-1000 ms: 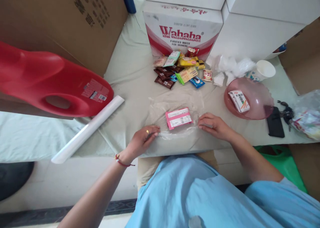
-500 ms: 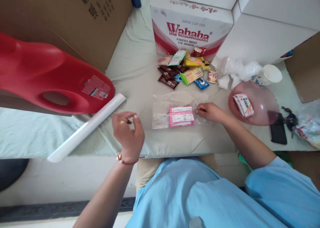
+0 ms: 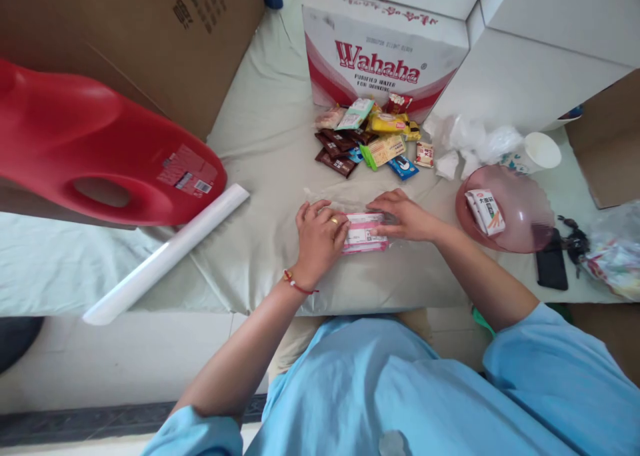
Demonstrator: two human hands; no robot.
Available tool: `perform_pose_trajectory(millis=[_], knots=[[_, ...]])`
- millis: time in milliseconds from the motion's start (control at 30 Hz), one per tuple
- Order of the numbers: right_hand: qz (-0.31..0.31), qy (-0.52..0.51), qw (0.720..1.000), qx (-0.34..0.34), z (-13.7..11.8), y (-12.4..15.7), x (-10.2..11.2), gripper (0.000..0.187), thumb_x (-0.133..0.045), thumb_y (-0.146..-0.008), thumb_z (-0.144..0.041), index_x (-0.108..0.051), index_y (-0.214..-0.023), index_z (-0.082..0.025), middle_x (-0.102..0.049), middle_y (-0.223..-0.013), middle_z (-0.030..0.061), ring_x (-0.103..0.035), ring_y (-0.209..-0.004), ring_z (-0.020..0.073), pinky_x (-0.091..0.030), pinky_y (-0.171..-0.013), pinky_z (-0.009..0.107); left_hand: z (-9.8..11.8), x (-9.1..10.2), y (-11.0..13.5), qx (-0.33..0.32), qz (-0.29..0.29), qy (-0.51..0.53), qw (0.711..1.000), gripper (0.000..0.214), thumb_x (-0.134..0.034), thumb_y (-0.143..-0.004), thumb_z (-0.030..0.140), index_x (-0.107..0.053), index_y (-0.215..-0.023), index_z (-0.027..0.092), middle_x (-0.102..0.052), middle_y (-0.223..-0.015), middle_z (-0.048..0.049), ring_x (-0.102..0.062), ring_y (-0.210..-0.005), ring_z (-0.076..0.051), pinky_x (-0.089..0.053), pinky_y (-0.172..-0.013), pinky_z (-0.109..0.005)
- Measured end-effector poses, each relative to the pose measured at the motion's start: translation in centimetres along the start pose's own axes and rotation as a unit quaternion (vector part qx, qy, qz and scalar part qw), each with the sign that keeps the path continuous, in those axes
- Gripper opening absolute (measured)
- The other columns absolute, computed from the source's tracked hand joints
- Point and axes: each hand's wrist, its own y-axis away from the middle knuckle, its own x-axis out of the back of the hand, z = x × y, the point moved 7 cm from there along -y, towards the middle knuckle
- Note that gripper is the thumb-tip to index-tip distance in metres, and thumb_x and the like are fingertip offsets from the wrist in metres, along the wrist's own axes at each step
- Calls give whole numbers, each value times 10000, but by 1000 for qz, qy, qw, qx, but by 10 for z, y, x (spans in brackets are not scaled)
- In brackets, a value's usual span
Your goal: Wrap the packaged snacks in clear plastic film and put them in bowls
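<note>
On the cloth in front of me lies a pink and white packet [image 3: 361, 235] with printed labels, on a sheet of clear plastic film [image 3: 345, 198]. My left hand [image 3: 320, 233], with a ring and a red bracelet, rests over the packet's left end and the film. Its fingers are spread and bent, thumb beside the packet. At the packet's right end is my right hand [image 3: 403, 216], fingers and thumb apart, the thumb touching the label and the fingers at the far edge. Both hands partly cover the packet's ends.
Wrapped snacks [image 3: 367, 136] lie before a Wahaha carton [image 3: 383, 56]. On the right are a pink bowl [image 3: 530, 209], a paper cup [image 3: 543, 151] and a black phone [image 3: 551, 261]. On the left, a white roll [image 3: 167, 256] lies beside a red jug [image 3: 115, 156].
My left hand has moved right, from above the cloth onto the packet's left end. My right hand has opened from a pinch and shifted left over the packet's right end.
</note>
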Motion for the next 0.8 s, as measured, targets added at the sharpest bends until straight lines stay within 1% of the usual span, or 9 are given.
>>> perform_pose_trajectory(millis=[67, 233, 333, 467, 533, 567, 667, 733, 800], knots=[[-17, 0, 1000, 9, 1, -7, -10, 614, -785, -866, -590, -713, -1321, -185, -710, -1247, 167, -607, -1184, 337, -399, -1063, 484, -5, -1, -2, 20, -2, 8, 1000, 274, -522, -1036, 349, -769, -987, 239, -771, -1016, -72, -586, -1308, -309, -287, -1235, -594], [-13, -53, 998, 34, 1, -14, -21, 267, -695, -962, -377, -771, -1144, -197, -752, -1025, 92, -652, -977, 246, -406, -1004, 429, -11, -10, -7, 36, -9, 2, 999, 251, -526, -1020, 321, -743, -939, 224, -752, -1018, -88, -586, -1295, -314, -311, -1223, -597], [-8, -82, 996, 34, 1, -13, -22, 213, -666, -975, -320, -784, -1115, -210, -759, -1000, 78, -657, -956, 229, -428, -972, 407, -15, -12, -10, 38, 5, 10, 999, 209, -558, -1000, 312, -731, -938, 213, -730, -1063, -101, -591, -1268, -311, -352, -1201, -575], [3, -98, 995, 33, 1, -14, -23, 197, -651, -974, -282, -807, -1082, -231, -771, -988, 69, -669, -958, 219, -450, -961, 390, -11, 18, 11, 61, 149, -2, 987, 213, -612, -973, 313, -713, -1114, 188, -636, -1288, -175, -512, -1356, -342, -380, -1159, -557], [8, -107, 994, 25, 2, -15, -24, 197, -637, -973, -262, -817, -1046, -225, -774, -959, 67, -680, -924, 209, -465, -946, 376, 6, 34, 32, 29, 210, -26, 977, 234, -622, -963, 256, -711, -1177, 222, -662, -1264, -157, -520, -1351, -339, -358, -1145, -552], [10, -111, 994, 18, 2, -16, -25, 196, -636, -971, -257, -820, -1030, -222, -776, -946, 64, -684, -907, 204, -473, -936, 368, 20, 37, 41, -11, 215, -36, 976, 252, -624, -953, 219, -718, -1185, 250, -698, -1215, -131, -565, -1299, -321, -368, -1116, -528], [11, -118, 993, -7, 3, -17, -25, 183, -653, -959, -271, -826, -994, -223, -781, -926, 54, -691, -896, 198, -494, -904, 340, 59, 21, 55, -135, 124, -58, 981, 347, -586, -949, 147, -719, -1240, 279, -769, -1185, -76, -668, -1168, -249, -414, -1002, -432], [-5, -121, 992, -24, 4, -17, -24, 178, -663, -948, -281, -826, -985, -221, -785, -927, 46, -698, -891, 192, -502, -871, 314, 68, 2, 53, -142, 51, -84, 985, 369, -533, -973, 117, -712, -1273, 233, -773, -1256, -85, -685, -1158, -234, -435, -945, -403], [-30, -120, 991, -44, 6, -19, -22, 184, -661, -942, -291, -823, -981, -213, -789, -921, 35, -703, -861, 184, -503, -822, 290, 65, -15, 46, -118, -3, -110, 987, 361, -492, -1005, 113, -707, -1284, 193, -759, -1315, -98, -679, -1184, -242, -449, -921, -401]])
